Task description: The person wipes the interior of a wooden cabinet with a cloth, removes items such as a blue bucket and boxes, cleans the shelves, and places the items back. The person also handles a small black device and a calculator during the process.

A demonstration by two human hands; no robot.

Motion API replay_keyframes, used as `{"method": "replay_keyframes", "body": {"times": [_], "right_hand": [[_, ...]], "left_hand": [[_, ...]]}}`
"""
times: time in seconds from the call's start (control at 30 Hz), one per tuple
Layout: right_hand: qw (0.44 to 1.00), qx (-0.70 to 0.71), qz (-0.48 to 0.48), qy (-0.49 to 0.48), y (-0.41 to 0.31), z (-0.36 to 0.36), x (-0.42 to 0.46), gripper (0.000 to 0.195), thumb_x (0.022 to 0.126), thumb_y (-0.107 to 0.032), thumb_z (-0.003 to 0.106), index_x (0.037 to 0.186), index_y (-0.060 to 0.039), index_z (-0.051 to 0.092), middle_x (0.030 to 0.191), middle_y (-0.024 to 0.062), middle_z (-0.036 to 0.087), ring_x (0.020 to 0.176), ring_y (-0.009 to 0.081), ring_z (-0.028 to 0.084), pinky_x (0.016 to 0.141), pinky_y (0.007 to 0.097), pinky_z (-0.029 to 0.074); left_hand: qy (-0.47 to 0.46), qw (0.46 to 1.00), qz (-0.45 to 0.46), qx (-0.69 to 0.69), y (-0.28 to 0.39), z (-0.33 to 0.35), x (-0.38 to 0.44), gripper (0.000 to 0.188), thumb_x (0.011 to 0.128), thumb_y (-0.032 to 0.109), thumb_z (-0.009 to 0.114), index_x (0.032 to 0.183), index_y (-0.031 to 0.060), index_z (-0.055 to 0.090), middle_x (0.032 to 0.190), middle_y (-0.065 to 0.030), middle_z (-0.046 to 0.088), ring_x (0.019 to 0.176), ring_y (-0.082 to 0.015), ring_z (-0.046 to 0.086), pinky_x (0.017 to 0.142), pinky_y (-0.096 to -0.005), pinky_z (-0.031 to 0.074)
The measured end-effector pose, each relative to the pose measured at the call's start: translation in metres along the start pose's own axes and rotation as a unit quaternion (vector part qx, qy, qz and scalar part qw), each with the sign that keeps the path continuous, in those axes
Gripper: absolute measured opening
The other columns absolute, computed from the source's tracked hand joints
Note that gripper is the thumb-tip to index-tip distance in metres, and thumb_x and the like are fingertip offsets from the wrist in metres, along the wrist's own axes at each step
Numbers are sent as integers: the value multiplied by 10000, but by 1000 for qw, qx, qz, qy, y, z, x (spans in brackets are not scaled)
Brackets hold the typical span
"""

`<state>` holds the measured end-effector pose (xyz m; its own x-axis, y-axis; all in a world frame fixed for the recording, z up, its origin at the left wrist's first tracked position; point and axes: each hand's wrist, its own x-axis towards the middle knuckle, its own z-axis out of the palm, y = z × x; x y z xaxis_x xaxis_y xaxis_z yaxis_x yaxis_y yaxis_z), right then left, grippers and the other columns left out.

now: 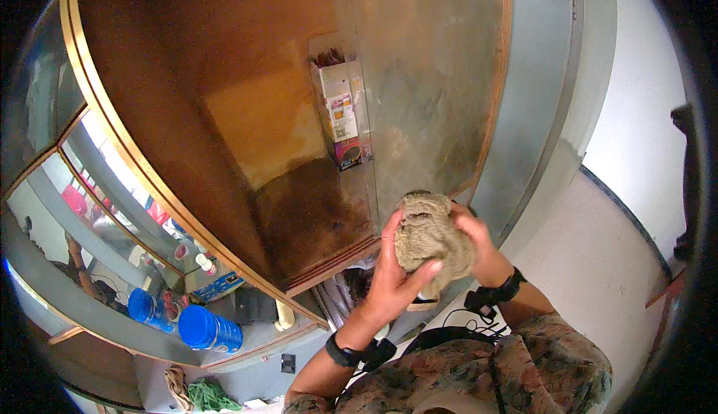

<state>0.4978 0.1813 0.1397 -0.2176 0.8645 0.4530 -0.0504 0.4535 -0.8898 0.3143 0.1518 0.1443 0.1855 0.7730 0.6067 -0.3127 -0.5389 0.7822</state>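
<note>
Both my hands hold a bunched beige cloth (435, 243) in front of my body. My left hand (392, 279) grips its left side, with the thumb across the front. On the other side, my right hand (477, 240) is closed around the edge, its fingers partly hidden by the cloth. Just beyond is a dusty, smeared glass sliding pane (432, 88) in a wooden-framed cabinet. Inside the cabinet, a tall printed cardboard box (339, 111) stands partly behind the pane's edge. The brown cabinet interior (263, 116) shows to the left of the box.
To the left, a mirror (118, 223) backs a shelf with a blue-lidded jar (210, 330), a small white bottle (206, 263) and a blue box (219, 286). Lower down lie a green cloth (212, 394) and a beige cloth strip (178, 387). Black cables (465, 318) hang near my waist.
</note>
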Motion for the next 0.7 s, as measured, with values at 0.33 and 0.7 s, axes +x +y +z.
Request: {"method": "replay_keyframes", "body": {"times": [0.33,0.7], "right_hand": [[824,-459,-332,31,-45,65,5,493,737,-103,715,1217,-63,611,1322,201,457,1190,412,465,1030,513,380],[673,-583,-432,147,29,35,96,456,785,-98,624,1238,-148,631,1404,210,405,1270,463,379,1087,565,323]], "left_hand": [[53,986,-75,-138,-3,-27,19,603,931,173,628,1434,70,313,1275,-66,528,1199,-175,473,1029,-331,391],[83,948,-31,306,-57,-63,48,234,920,58,557,1146,6,532,937,-318,599,926,-503,569,752,-509,484]]}}
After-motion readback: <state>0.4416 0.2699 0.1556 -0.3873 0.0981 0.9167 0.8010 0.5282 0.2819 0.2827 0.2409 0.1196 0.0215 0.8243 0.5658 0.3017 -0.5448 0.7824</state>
